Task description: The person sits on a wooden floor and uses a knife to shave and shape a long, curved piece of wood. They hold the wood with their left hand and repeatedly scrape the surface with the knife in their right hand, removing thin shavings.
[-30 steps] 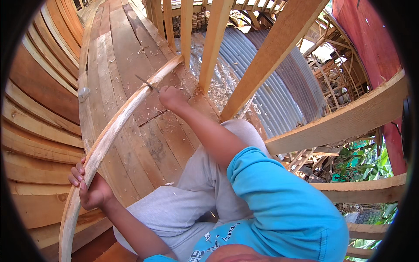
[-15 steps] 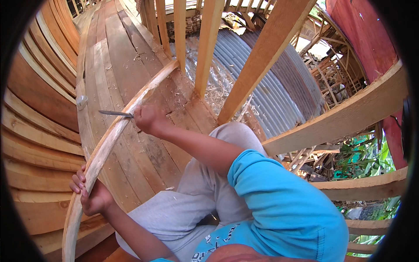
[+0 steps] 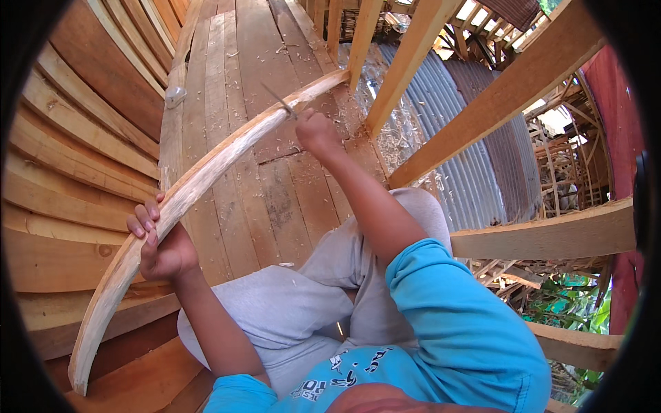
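Note:
A long wooden pole (image 3: pixel 206 165), pale and roughly shaved along its upper face, slants from the lower left up to the railing. Its far end meets the foot of an upright slat. My left hand (image 3: pixel 165 244) wraps round the lower part, fingers over the far side and thumb on the near side. A knife (image 3: pixel 279 98) with a thin dark blade is gripped in my right hand (image 3: pixel 318 131), near the pole's far end. The blade crosses over the wood; its handle is hidden in my fist.
Wood shavings lie on the plank floor (image 3: pixel 275 199). Curved stacked boards (image 3: pixel 76 165) rise on the left, with a small clear plastic object (image 3: pixel 175 96) beside them. On the right stand railing slats (image 3: pixel 410 65), beyond them corrugated metal sheets (image 3: pixel 447 124). My crossed legs (image 3: pixel 275 303) are below.
My right hand and the knife have moved up along the pole toward its far end. The view has shifted, so the pole's lower end now shows. My left hand keeps its grip.

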`<state>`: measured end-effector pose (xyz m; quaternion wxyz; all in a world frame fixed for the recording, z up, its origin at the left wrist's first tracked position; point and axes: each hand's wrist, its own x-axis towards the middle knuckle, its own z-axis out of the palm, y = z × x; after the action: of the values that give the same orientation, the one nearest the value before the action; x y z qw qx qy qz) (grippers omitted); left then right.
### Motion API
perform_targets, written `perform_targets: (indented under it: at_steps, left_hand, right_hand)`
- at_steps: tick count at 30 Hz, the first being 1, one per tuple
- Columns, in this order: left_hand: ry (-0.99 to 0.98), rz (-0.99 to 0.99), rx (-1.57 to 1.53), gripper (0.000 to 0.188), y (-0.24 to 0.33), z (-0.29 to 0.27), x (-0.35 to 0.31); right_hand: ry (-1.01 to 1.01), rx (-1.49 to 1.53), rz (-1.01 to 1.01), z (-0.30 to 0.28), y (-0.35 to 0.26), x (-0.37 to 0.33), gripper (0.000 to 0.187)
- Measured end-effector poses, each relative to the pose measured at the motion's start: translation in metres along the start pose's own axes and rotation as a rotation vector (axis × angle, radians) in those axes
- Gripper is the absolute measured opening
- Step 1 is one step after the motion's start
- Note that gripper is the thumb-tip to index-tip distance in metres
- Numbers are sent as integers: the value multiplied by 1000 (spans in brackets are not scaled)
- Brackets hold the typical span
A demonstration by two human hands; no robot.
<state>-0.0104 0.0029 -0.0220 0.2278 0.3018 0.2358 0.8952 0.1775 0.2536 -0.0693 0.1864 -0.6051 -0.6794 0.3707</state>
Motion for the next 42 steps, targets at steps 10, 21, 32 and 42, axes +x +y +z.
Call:
perform_targets:
  at_steps: [10, 21, 32, 42]
  left_hand:
    - [4, 23, -27, 27, 3, -3, -3]
    - [59, 6, -27, 27, 1, 3, -1]
    - [45, 3, -37, 27, -3, 6, -2]
    - [48, 25, -18, 27, 2, -2, -3]
  right_hand:
    - [-104, -19, -338, 42, -44, -74, 60]
    - [144, -41, -197, 34, 1, -24, 57]
    - [76, -122, -218, 26, 7, -2, 61]
    - [-172, -163, -326, 32, -57, -89, 61]
